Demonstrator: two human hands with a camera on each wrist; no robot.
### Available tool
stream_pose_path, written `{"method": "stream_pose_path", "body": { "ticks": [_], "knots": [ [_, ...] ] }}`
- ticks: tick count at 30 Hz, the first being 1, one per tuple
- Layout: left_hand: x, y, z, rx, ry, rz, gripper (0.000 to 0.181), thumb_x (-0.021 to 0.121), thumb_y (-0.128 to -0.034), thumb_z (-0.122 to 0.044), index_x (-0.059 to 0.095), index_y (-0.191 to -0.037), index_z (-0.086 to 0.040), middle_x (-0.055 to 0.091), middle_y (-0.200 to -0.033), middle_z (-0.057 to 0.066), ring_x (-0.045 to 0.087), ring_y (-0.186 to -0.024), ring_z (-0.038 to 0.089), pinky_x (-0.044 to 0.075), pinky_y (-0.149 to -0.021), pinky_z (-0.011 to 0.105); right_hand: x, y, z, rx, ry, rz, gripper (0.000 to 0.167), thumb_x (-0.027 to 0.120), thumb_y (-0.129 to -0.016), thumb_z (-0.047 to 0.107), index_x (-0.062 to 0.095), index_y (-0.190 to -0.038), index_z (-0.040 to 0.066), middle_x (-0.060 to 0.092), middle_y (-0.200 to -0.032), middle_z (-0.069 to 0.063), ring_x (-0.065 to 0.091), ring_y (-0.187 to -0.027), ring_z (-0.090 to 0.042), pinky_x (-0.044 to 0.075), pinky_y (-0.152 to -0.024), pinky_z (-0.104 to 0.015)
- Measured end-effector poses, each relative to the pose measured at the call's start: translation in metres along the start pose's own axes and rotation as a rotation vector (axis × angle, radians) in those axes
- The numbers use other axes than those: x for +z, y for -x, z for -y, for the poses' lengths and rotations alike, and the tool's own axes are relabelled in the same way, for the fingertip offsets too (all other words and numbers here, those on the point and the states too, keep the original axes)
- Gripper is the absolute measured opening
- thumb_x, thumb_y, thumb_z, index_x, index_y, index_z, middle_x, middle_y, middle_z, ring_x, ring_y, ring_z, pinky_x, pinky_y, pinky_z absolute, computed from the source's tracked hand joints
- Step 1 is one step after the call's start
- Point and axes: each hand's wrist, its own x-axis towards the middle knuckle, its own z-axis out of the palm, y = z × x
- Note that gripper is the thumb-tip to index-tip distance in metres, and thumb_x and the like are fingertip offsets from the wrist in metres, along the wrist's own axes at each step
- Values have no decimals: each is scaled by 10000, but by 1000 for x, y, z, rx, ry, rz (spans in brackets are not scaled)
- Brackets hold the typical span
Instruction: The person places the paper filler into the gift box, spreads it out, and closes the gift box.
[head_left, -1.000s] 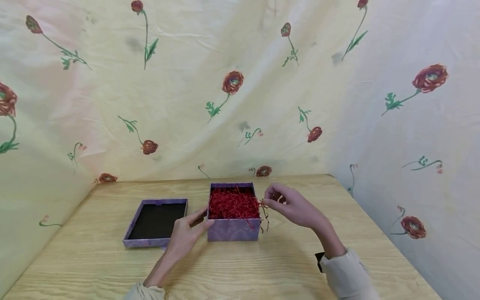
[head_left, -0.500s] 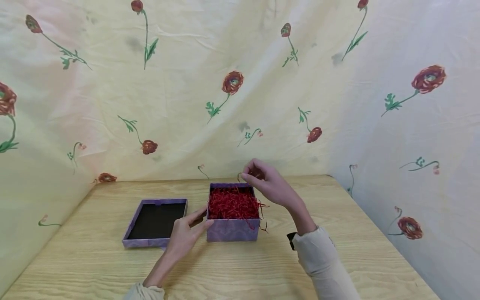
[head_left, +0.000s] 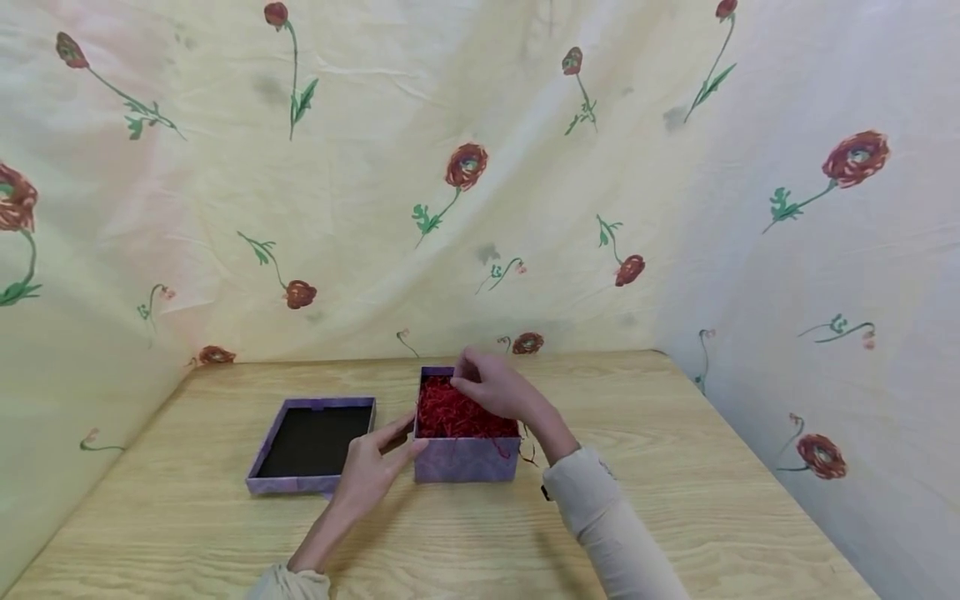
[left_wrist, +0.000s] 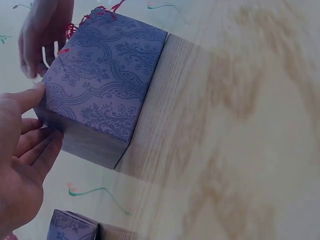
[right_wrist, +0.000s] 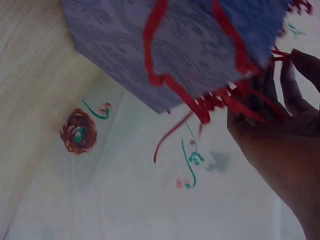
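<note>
A purple patterned box point(head_left: 465, 461) stands on the table, filled with red shredded paper point(head_left: 450, 417). My left hand point(head_left: 367, 473) holds the box at its front left corner, thumb at the front edge and fingers along the left side. Over the box's opening is my right hand point(head_left: 497, 390), covering part of the shreds. In the right wrist view, its thumb and fingertips pinch a thin red paper strip point(right_wrist: 281, 56). Loose strands of red paper point(right_wrist: 155, 45) hang over the box's right side there.
Left of the box lies its purple lid point(head_left: 311, 442), black inside facing up. The wooden table point(head_left: 480, 542) meets a flower-printed cloth point(head_left: 352, 208) behind and at both sides.
My right hand has moved from the box's right side, up past its back right corner, then left and down over the shreds. The left hand and box have stayed in place.
</note>
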Motion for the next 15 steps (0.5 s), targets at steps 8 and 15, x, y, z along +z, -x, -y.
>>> {"method": "stream_pose_path", "body": {
  "ticks": [8, 15],
  "knots": [
    [0, 0, -1, 9, 16, 4, 510, 775, -960, -232, 642, -1412, -39, 651, -1368, 118, 656, -1203, 317, 553, -977, 391, 7, 5, -1, 38, 24, 10, 95, 615, -1062, 150, 659, -1030, 72, 614, -825, 9, 535, -699, -140, 478, -656, -315],
    [-1, 0, -1, -1, 13, -3, 513, 781, -954, -231, 644, -1410, -39, 655, -1362, 120, 656, -1203, 319, 555, -974, 377, -7, 21, -3, -18, 2, -120, 181, 602, -1069, 149, 684, -1155, 12, 641, -972, -20, 579, -778, -146, 520, -686, -340]
  ]
}}
